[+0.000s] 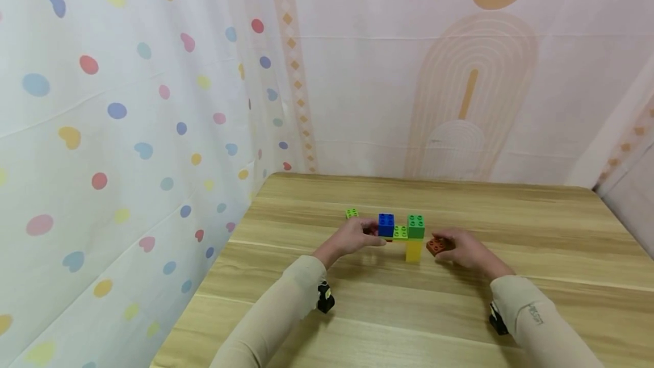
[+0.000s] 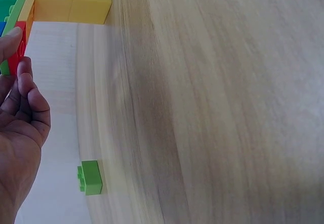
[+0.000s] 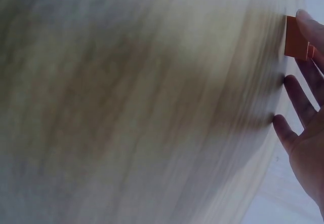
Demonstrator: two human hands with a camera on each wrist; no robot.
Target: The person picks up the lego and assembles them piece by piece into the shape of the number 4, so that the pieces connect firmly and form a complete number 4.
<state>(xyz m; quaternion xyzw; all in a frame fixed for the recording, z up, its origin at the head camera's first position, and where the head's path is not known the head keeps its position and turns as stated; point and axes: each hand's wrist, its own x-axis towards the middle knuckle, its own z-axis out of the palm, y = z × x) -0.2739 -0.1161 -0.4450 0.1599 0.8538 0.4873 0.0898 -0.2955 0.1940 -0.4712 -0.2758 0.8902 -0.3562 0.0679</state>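
Observation:
A toy-brick structure stands on the wooden table, with a yellow brick column (image 1: 414, 250) at its right. Across the column's top reaches a lime-green piece (image 1: 400, 232), carrying a blue brick (image 1: 386, 225) at the left end and a green brick (image 1: 416, 226) at the right. My left hand (image 1: 352, 236) holds that left end, thumb and fingers pinching a red brick (image 2: 19, 51) under the lime-green piece. To the right of the column, my right hand (image 1: 467, 250) pinches a reddish-brown brick (image 1: 436, 246) low at the table, its other fingers spread in the right wrist view.
A loose lime-green brick (image 1: 352, 213) lies on the table (image 1: 388, 322) behind my left hand. Fabric curtains (image 1: 357, 101) hang beyond the table's back edge and along its left side.

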